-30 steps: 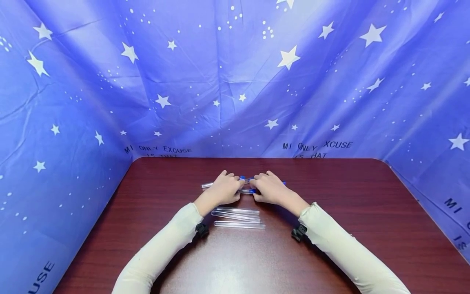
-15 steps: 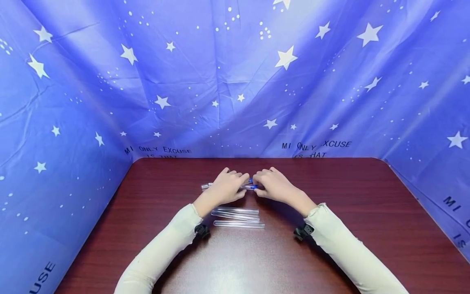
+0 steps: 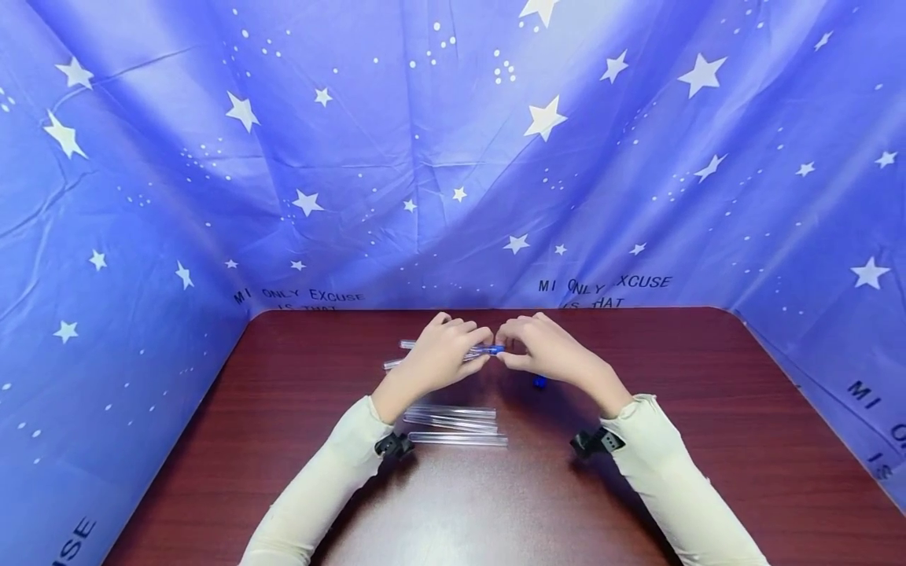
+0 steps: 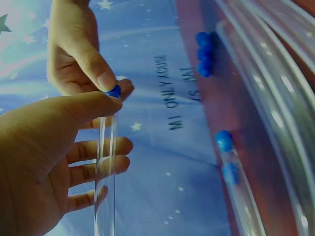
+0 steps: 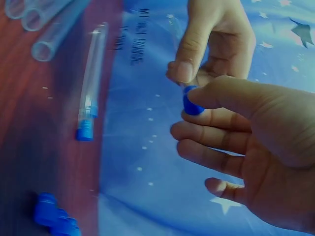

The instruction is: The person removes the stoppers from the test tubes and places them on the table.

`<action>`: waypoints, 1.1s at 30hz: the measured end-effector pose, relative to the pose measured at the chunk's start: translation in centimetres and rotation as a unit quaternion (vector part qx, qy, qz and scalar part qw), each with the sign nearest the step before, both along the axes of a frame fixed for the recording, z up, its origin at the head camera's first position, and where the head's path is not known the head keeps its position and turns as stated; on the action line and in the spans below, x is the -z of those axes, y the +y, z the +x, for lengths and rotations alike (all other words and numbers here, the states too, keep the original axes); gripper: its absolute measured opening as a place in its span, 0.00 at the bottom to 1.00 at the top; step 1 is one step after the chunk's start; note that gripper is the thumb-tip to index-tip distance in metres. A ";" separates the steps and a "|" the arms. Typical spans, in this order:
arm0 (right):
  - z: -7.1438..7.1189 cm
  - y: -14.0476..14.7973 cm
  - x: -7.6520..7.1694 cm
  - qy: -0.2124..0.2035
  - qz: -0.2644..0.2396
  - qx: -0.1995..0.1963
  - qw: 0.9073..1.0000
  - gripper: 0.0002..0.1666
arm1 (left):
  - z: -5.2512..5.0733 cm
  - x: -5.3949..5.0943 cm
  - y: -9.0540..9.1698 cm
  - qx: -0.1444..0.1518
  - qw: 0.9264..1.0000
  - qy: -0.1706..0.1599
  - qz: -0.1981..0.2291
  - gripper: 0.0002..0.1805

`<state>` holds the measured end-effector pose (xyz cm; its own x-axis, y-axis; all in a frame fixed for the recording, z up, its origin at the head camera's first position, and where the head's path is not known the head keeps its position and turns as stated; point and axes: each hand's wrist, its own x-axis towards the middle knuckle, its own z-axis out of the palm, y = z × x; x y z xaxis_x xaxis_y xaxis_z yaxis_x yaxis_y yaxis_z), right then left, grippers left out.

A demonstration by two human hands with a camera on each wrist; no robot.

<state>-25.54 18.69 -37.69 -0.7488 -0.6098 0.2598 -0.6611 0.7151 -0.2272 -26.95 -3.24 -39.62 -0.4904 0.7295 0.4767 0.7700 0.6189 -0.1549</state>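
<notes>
In the head view my left hand (image 3: 442,358) holds a clear test tube (image 4: 105,172) between thumb and fingers, mouth end toward the right hand. A blue stopper (image 5: 192,104) sits at the tube's mouth. My right hand (image 3: 555,351) pinches that stopper with thumb and index finger, the other fingers spread loosely. How deep the stopper sits is hidden by the fingertips. Another tube (image 5: 94,69) with a blue stopper (image 5: 84,131) in its end lies on the table beneath the hands.
Several unstoppered clear tubes (image 3: 458,439) lie side by side nearer the person. Loose blue stoppers (image 5: 47,209) lie together on the dark red table (image 3: 708,440) below the right hand. A blue star-patterned curtain (image 3: 425,157) surrounds the table's back and sides.
Both hands have shifted slightly away from the person, carrying the tube and stopper. The right hand has also moved a little right, and a loose blue stopper now shows in front of it.
</notes>
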 end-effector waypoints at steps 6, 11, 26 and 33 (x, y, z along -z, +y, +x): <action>0.0 0.7 -0.8 -0.024 -0.022 -0.017 0.999 0.05 | 0.5 -0.8 0.4 0.004 1.000 -0.007 0.011 0.12; -0.1 0.8 -0.9 -0.039 -0.052 -0.036 0.997 0.04 | 0.4 -1.1 0.3 0.012 1.000 -0.014 0.019 0.11; 0.6 0.5 -1.2 -0.070 -0.058 -0.036 0.995 0.05 | 0.6 -0.7 0.0 0.045 0.998 0.001 0.038 0.10; 0.6 0.4 -1.0 -0.057 -0.046 -0.033 0.997 0.06 | 0.9 -0.5 0.2 0.044 0.999 0.001 0.029 0.12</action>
